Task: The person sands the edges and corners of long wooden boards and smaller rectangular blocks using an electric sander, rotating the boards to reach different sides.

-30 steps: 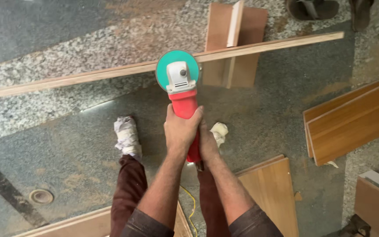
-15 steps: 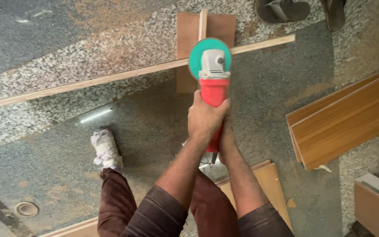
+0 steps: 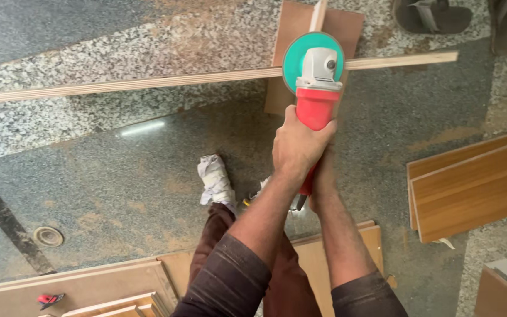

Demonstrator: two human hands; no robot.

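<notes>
While the red angle grinder (image 3: 315,88) hangs with its green disc guard (image 3: 312,58) over the long wooden strip (image 3: 148,82), both hands are clamped on its body: the left hand (image 3: 297,147) is wrapped round the red barrel from above, fingers curled tight, and the right hand (image 3: 323,176) grips the rear of the handle lower down, mostly hidden behind the left. The step in hand looks like working the strip's edge where it crosses a small brown board (image 3: 291,35) lying beneath it; whether the disc touches the wood cannot be told. Any further pass along the strip would, by my judgement, call for a steady two-handed hold and a line kept along the narrow edge, since the strip is thin and lies loose on the granite floor (image 3: 118,176).

Leftward the strip runs long with bare floor on both sides, so room is wide there. Rightward its end lies near, with stacked laminate boards (image 3: 470,188) just below and sandals (image 3: 432,16) above. A wrapped foot (image 3: 215,179) stands close behind the tool, and a plywood panel (image 3: 347,258) lies under the forearms. A round floor drain (image 3: 48,236) sits well apart.
</notes>
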